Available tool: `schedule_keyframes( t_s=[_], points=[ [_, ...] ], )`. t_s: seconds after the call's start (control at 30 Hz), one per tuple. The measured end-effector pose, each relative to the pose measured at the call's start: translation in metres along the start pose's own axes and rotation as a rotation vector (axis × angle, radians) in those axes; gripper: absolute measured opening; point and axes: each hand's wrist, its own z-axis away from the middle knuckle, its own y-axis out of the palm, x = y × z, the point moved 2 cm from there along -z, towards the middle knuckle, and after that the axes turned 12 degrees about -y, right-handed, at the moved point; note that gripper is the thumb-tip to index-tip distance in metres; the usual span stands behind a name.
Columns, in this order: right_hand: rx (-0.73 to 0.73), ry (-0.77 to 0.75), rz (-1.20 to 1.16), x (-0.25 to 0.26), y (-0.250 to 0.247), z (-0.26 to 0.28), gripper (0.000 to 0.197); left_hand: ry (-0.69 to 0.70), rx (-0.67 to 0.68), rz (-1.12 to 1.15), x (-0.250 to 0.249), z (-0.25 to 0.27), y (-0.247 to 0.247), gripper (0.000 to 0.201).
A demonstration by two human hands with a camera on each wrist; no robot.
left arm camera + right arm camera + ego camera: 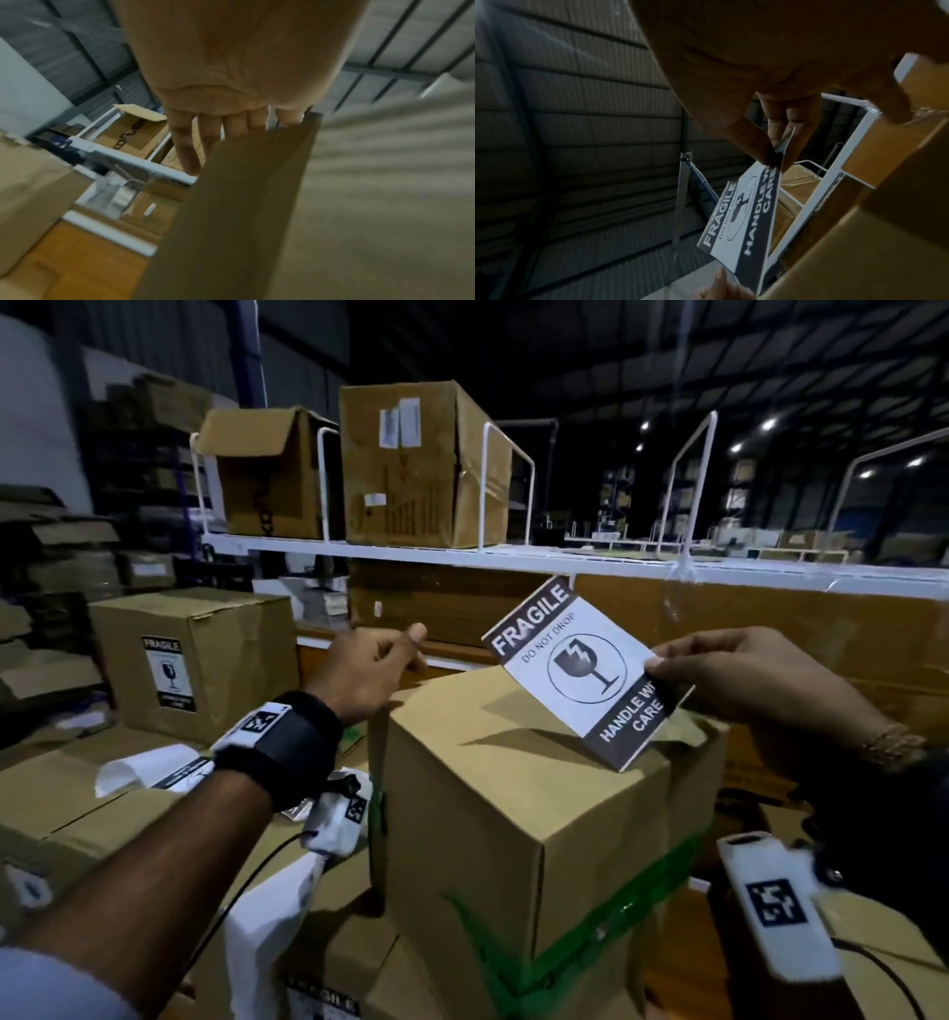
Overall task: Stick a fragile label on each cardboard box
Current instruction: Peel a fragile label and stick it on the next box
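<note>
A black-and-white fragile label point(580, 670) hangs tilted in the air above the top of a plain cardboard box point(513, 788) with green tape point(590, 932) low on its front. My right hand point(657, 662) pinches the label's right edge between thumb and fingers. The right wrist view shows that pinch point(777, 156) on the label point(741, 223). My left hand point(411, 654) is at the box's far left corner, a little left of the label, thumb raised and nothing seen in it. In the left wrist view its fingers point(189, 154) reach past the box edge point(257, 182).
A box point(205, 629) at the left carries a fragile label point(168, 672). A white shelf point(462, 554) with wire dividers holds two boxes point(421, 464) behind. Loose label sheets point(154, 767) lie on flat cardboard at the left. More boxes crowd the foreground.
</note>
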Motion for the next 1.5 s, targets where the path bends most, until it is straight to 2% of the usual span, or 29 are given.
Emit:
schedule_keyframes(
  t_s=[0.17,0.3,0.5,0.53,0.63,0.7,1.0,1.23,1.5],
  points=[
    [0.061,-0.015,0.000,0.014,0.013,-0.005,0.013,0.008,0.126,-0.013,-0.048,0.003,-0.006,0.086],
    [0.089,0.040,-0.001,0.020,0.029,-0.009,0.018,-0.029,0.293,-0.025,-0.079,0.002,0.001,0.091],
    [0.069,0.080,0.014,0.016,0.045,-0.009,0.015,-0.116,0.407,0.022,-0.066,-0.017,-0.001,0.101],
    [0.072,0.110,0.010,0.014,0.048,-0.008,0.015,-0.108,0.407,0.016,-0.062,-0.021,-0.001,0.096],
    [0.069,0.167,0.002,0.012,0.052,-0.005,0.015,-0.041,0.412,-0.022,-0.058,-0.025,0.001,0.055],
    [0.075,0.160,0.013,0.013,0.052,-0.006,0.016,-0.008,0.419,-0.023,-0.056,-0.027,0.003,0.039],
    [0.117,0.127,0.063,0.010,0.055,-0.010,0.013,0.004,0.443,-0.054,-0.050,-0.030,0.010,0.030],
    [0.185,0.154,0.112,0.011,0.053,-0.016,0.012,-0.051,0.486,-0.066,-0.052,-0.037,0.010,0.030],
    [0.313,0.239,-0.055,0.007,0.045,-0.027,0.019,-0.075,0.476,-0.071,-0.052,-0.039,0.007,0.031]
  ],
)
